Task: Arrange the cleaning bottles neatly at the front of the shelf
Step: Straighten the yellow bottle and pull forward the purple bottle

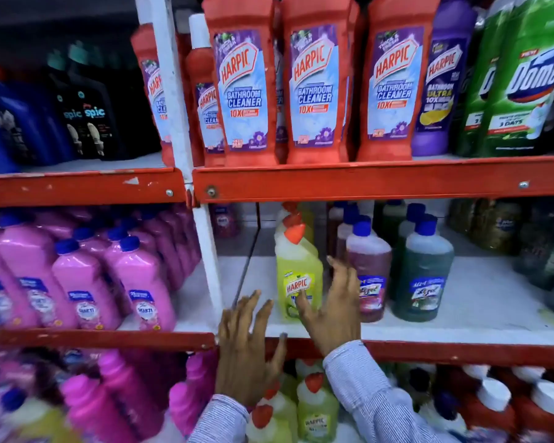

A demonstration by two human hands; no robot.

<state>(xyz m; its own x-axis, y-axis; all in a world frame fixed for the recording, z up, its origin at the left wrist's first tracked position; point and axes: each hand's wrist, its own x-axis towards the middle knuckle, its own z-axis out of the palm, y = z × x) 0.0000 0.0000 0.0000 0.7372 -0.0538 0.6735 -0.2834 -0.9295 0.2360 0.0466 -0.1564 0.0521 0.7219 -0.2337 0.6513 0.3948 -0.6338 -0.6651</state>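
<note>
**What the shelf keeps out of sight**

The right hand (pixel 331 310) covers the lower label of the yellow-green Harpic bottle (pixel 298 276). The bottles queued behind that one show only caps. Far right of the hand, dark bottles (pixel 544 251) blur beyond reading. Below the left hand (pixel 247 353), both sleeves run off the bottom edge.

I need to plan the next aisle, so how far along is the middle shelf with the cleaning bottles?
Done: one yellow Harpic bottle, a maroon bottle and a green bottle stand near the front edge. In hand: nothing gripped; the right hand is open at the yellow bottle, the left hand open over the shelf edge. Left: bottles behind them sit further back, with bare shelf on both sides.
</note>
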